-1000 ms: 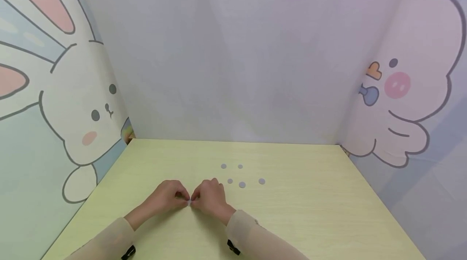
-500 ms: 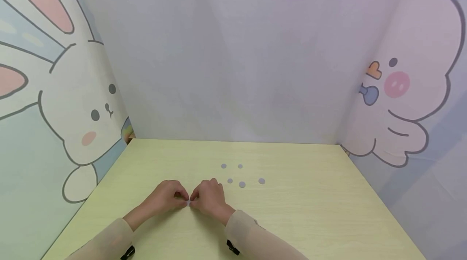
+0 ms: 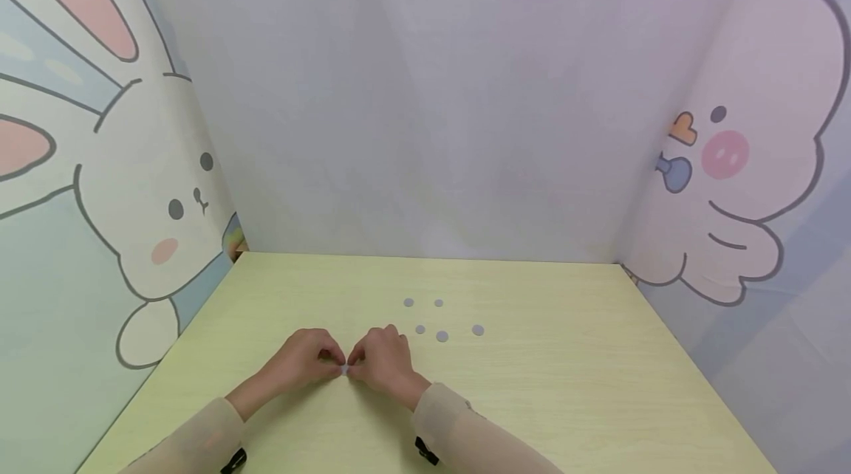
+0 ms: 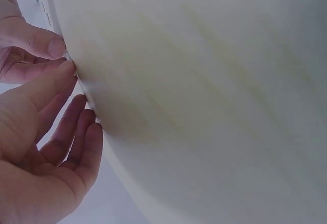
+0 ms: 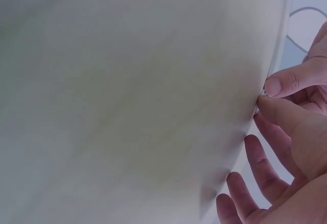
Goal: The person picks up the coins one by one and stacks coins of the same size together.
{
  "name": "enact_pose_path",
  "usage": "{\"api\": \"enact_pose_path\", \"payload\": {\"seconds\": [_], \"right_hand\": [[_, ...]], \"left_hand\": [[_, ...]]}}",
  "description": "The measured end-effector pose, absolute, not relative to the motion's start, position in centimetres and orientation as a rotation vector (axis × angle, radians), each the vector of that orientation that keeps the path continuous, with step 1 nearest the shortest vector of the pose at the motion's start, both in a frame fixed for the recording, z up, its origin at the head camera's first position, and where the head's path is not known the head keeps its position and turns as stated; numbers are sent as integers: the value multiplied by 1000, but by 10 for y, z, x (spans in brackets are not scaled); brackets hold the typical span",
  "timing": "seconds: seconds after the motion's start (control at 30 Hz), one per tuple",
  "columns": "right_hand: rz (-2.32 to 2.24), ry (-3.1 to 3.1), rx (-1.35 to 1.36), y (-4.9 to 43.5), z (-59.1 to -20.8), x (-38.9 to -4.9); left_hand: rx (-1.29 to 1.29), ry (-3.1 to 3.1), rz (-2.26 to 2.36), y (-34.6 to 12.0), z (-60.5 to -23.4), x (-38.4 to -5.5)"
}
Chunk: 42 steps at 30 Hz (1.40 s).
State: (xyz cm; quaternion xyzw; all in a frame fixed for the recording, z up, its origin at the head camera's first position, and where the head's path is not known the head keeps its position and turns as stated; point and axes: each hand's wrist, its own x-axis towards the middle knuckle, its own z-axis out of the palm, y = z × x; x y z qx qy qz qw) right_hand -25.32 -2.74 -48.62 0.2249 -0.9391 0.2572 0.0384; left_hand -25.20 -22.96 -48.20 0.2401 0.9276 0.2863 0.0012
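A small grey coin [image 3: 345, 370], mostly covered by fingertips, is at the table surface between the two hands in the head view. My left hand [image 3: 307, 357] pinches its left side between thumb and forefinger. From the right, my right hand [image 3: 381, 359] pinches the opposite side, so the fingertips of both hands nearly meet. The left wrist view has the left hand [image 4: 48, 132] low against the tabletop, its other fingers curved and touching the surface. In the right wrist view the right hand [image 5: 291, 147] lies the same way, with the coin hardly visible.
Several more flat grey coins of differing sizes lie beyond the right hand, among them a larger coin [image 3: 442, 337] and one farther right [image 3: 478, 330]. The pale wooden table [image 3: 565, 385] is enclosed by a plain back curtain [image 3: 425, 127] and cartoon-printed side curtains.
Both hands keep nearly the same place and pinch. A little more grey shows between the fingertips now than a second ago. The other coins have not moved on the table.
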Motion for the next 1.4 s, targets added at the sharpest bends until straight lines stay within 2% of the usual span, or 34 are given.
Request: {"api": "enact_pose_path", "payload": {"seconds": [0.43, 0.8, 1.03, 1.4], "right_hand": [[813, -2891, 720, -15, -480, -261], [870, -2837, 635, 41, -462, -311], [919, -2835, 601, 74, -464, -340], [787, -2857, 632, 86, -478, -361]], "left_hand": [[731, 2929, 897, -228, -482, -251], [682, 2933, 881, -226, -482, -248], [674, 2935, 904, -225, -482, -247], [678, 2935, 892, -227, -482, -246]]}}
